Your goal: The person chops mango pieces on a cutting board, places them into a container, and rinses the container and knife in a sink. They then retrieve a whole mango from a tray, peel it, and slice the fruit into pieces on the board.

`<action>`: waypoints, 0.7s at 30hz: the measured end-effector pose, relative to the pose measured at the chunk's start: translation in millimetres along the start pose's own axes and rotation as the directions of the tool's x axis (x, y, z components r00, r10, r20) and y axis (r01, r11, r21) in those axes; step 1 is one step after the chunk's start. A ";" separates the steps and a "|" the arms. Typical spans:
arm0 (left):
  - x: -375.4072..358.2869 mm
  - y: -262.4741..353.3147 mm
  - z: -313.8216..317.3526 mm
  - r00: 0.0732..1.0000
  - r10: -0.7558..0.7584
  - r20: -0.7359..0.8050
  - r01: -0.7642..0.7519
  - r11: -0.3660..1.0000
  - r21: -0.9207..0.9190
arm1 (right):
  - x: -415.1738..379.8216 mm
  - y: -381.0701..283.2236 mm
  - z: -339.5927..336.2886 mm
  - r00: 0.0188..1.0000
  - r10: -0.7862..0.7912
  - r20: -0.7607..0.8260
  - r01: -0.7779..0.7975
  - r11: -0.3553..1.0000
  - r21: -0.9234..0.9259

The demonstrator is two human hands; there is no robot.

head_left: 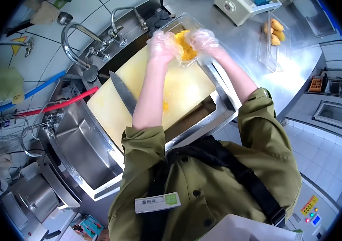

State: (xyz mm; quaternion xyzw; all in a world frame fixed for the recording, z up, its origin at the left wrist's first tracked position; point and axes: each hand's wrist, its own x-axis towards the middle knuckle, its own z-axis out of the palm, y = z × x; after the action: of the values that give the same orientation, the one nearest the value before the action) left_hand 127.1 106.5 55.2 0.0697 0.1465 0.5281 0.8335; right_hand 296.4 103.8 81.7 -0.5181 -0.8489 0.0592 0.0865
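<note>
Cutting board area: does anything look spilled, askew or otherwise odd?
Small yellow scraps lie loose on the pale cutting board, apart from the yellow pieces in the clear plastic container. The broad steel knife lies exposed beside the left forearm, perhaps riskily close. No damage is visible.

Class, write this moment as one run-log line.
left hand: gloved, at clear container | right hand: gloved, same container | yellow pieces: inside container | knife: on cutting board
</note>
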 end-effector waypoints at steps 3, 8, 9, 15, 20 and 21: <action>-23.1 -0.3 20.2 0.947 0.128 -0.295 -0.113 0.991 0.068 | -4.0 -14.6 -26.7 0.965 0.222 -0.137 -0.190 0.959 0.211; -14.8 16.6 -3.2 0.986 -0.149 0.077 0.168 0.891 -0.423 | -17.2 -59.4 -20.5 0.955 -0.052 -0.292 0.215 0.800 0.560; -32.0 12.3 15.1 0.998 0.042 -0.056 -0.045 0.998 -0.046 | -10.7 -48.0 -7.4 0.894 -0.140 -0.426 0.350 0.813 0.465; -125.8 45.1 -16.2 0.924 0.375 -0.075 -0.153 0.543 0.826 | -22.6 -83.9 -29.6 0.830 -0.169 -0.531 0.355 0.895 0.270; -180.7 40.2 -88.5 0.832 0.469 -0.296 -0.163 0.717 0.678 | -76.2 -131.5 67.7 0.984 0.047 -0.169 0.122 0.513 0.850; -184.1 41.6 -89.1 0.790 0.517 -0.331 -0.190 0.718 0.669 | -91.3 -140.0 112.8 0.975 0.176 -0.138 0.115 0.138 0.984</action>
State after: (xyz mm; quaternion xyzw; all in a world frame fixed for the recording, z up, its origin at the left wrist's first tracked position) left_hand -10.6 -44.8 13.6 0.2213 0.4987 0.6068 0.5780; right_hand 192.1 -42.5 -9.8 -0.3536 -0.5744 0.5456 0.4973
